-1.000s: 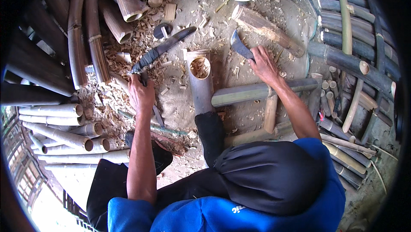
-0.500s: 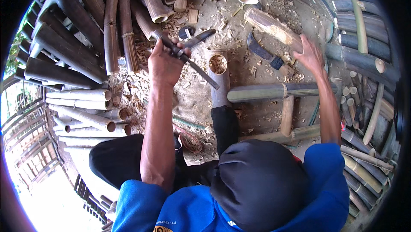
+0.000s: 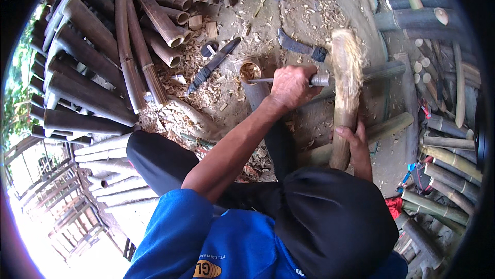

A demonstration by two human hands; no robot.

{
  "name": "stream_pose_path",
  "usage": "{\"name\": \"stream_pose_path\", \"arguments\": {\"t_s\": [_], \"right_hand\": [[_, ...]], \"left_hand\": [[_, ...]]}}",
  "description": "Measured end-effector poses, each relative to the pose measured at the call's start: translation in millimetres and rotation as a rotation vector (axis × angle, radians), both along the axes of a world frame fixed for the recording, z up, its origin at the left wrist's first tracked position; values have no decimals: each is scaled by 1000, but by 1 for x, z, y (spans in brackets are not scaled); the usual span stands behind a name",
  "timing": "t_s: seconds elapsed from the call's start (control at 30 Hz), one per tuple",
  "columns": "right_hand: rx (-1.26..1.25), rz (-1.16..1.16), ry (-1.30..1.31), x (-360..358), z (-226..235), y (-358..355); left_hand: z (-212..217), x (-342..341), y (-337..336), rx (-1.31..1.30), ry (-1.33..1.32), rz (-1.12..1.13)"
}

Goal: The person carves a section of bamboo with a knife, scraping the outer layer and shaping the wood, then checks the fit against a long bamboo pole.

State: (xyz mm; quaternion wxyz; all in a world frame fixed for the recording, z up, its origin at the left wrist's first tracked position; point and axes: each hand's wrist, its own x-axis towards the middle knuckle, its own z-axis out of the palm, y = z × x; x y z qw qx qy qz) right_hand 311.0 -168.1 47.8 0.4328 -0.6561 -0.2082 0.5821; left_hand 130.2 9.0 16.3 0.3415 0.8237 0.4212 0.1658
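My left hand point(image 3: 294, 87) is wrapped round a chisel point(image 3: 320, 80), held almost level. Its blade tip is at the round hole of a bamboo pole point(image 3: 258, 94), where pale shavings show inside. In my right hand point(image 3: 357, 142) is a wooden mallet point(image 3: 346, 86), gripped near its lower end. The mallet stands close to the chisel's handle end, its upper part pale, worn and frayed. Whether the two touch I cannot tell. My dark-clad leg point(image 3: 281, 147) lies against the near part of the pole.
Beyond the pole lie a dark-handled knife point(image 3: 214, 65) and a curved sickle-like blade point(image 3: 299, 44). Wood shavings point(image 3: 170, 122) litter the ground. Dark bamboo lengths point(image 3: 90, 96) are stacked at left, with more bamboo poles point(image 3: 448, 163) along the right. A bamboo length point(image 3: 381, 130) lies beside my right hand.
My left hand has moved right and turned the chisel, bringing its tip to the hole. My right hand has lifted the mallet off the ground and drawn it nearer, upright beside the chisel.
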Motion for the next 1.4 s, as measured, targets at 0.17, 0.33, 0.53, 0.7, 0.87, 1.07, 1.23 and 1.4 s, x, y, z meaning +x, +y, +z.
{"name": "stream_pose_path", "arguments": {"t_s": [0.17, 0.33, 0.53, 0.7, 0.87, 1.07, 1.23, 1.4], "right_hand": [[-47, -164, 182, -17, 11, -26], [56, -122, 29, -21, 31, -10], [269, -376, -248, -44, 68, 42], [237, 306, -682, -36, 36, 63], [447, 69, -432, -40, 97, 66], [248, 422, -757, -68, 37, 79], [457, 337, -572, -39, 22, 83], [325, 95, -338, -25, 48, 93]], "left_hand": [[-22, 1, -4, 4, 192, -27], [-31, -4, 13, -28, 188, -67], [-23, -12, 29, -90, 120, -9], [-13, -19, 31, -65, 41, 38], [-16, -45, 23, -38, -28, 75], [-11, -49, 14, 64, -236, 191], [5, -48, 97, -498, -348, 159], [-22, -35, 150, -676, -178, -118]]}}
